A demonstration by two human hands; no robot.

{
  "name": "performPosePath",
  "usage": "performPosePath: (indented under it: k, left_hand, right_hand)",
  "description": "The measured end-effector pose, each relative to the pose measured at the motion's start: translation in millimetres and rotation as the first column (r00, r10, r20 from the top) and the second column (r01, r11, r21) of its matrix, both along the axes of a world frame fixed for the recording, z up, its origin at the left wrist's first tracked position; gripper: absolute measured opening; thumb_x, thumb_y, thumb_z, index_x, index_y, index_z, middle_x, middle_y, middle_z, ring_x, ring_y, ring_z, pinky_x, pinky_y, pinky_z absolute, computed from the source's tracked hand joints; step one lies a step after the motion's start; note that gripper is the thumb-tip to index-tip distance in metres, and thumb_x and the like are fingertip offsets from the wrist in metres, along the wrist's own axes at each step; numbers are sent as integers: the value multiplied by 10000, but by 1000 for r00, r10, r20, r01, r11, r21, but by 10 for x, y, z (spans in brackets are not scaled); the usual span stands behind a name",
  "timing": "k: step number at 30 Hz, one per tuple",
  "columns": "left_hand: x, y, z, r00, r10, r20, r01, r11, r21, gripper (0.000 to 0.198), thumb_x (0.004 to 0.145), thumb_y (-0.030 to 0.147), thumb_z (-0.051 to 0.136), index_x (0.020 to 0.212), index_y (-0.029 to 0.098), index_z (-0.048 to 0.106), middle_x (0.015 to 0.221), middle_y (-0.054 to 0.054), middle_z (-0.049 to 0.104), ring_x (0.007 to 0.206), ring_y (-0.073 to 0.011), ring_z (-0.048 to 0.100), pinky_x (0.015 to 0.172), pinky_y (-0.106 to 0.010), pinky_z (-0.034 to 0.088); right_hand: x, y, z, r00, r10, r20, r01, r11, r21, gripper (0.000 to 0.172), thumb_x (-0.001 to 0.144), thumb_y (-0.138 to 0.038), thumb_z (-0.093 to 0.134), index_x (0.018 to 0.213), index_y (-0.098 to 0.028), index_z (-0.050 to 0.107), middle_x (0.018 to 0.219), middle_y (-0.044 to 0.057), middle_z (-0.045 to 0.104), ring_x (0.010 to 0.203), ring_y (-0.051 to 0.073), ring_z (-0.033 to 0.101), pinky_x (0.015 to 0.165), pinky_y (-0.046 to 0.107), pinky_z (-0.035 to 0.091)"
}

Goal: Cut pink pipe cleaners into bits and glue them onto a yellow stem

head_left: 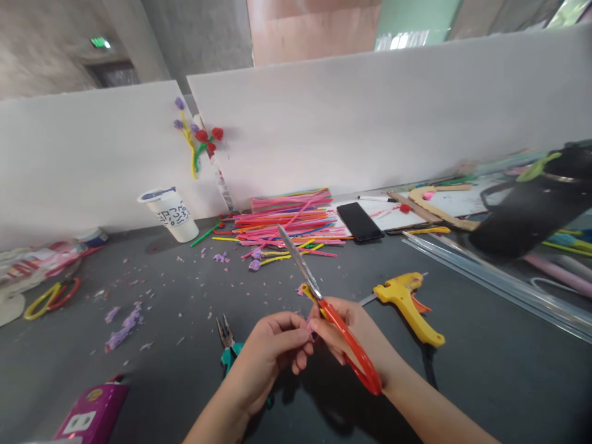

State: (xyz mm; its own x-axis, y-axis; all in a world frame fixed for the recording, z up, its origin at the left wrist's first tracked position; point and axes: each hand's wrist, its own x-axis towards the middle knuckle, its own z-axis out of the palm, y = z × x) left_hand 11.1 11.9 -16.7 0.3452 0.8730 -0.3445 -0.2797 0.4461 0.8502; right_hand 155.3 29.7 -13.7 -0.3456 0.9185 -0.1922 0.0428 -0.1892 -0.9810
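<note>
Both of my hands meet low in the middle of the view. My left hand (280, 342) pinches a small bit of pink-purple fuzzy material (311, 327) between thumb and fingertips. My right hand (358, 324) touches the same bit with its fingertips while holding a pair of scissors (340, 327). Their red handle loop lies over that hand, a yellow handle part shows behind, and the blades point up and away, seemingly together. Teal-handled pliers (226, 339) lie left of my left hand, partly hidden by it. A yellow glue gun (407, 302) lies right of my right hand.
A heap of colourful pipe cleaners (287, 222) lies beside a phone (359, 222). Left stand a white cup (170, 213) and fuzzy purple scraps (124, 327). A magenta power strip (92, 413) sits front left, a black bottle (531, 209) at right. White panels (346, 123) border the table.
</note>
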Motion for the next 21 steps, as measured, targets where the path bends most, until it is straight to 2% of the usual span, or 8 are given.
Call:
performPosePath:
  k: [5, 9, 15, 18, 21]
  left_hand:
    - [5, 10, 10, 995, -7, -95, 10, 999, 31, 137, 705, 239, 617, 661, 115, 580, 580, -5, 575, 427, -44, 475, 421, -157, 351]
    - [7, 34, -5, 972, 64, -227, -36, 991, 125, 123, 678, 241, 617, 682, 120, 592, 572, 4, 565, 456, -70, 498, 444, -182, 381]
    - [15, 26, -91, 924, 75, -375, 9, 976, 217, 40, 658, 155, 564, 668, 130, 593, 462, 28, 521, 409, -83, 471, 431, -204, 373]
    - [13, 28, -56, 918, 108, -381, -24, 976, 218, 48, 661, 174, 576, 664, 129, 594, 482, 21, 542, 405, -80, 468, 420, -198, 367]
    - [-31, 51, 19, 915, 248, -318, -183, 958, 218, 118, 665, 243, 625, 685, 129, 601, 520, 18, 558, 434, -73, 480, 428, -179, 368]
  right_hand:
    - [-2, -17, 62, 997, -6, 83, 4, 1000, 24, 62, 650, -199, 499, 614, -175, 454, 408, -97, 408, 325, 35, 320, 336, 157, 224]
    - [-17, -21, 62, 985, -53, 163, 50, 998, 23, 46, 620, -157, 480, 595, -174, 447, 455, -91, 401, 390, 46, 344, 380, 162, 262]
    - [-58, -19, 21, 980, -65, 187, 55, 997, 60, 63, 589, -168, 485, 575, -178, 425, 506, -77, 390, 486, 74, 359, 447, 178, 300]
    - [-27, -1, -1, 965, -74, 252, 33, 986, 164, 120, 643, -236, 503, 575, -188, 417, 505, -68, 411, 484, 84, 377, 447, 184, 300]
    - [50, 20, -4, 867, -164, 471, -14, 936, 351, 215, 695, -365, 522, 586, -189, 464, 517, -40, 490, 492, 103, 417, 474, 202, 315]
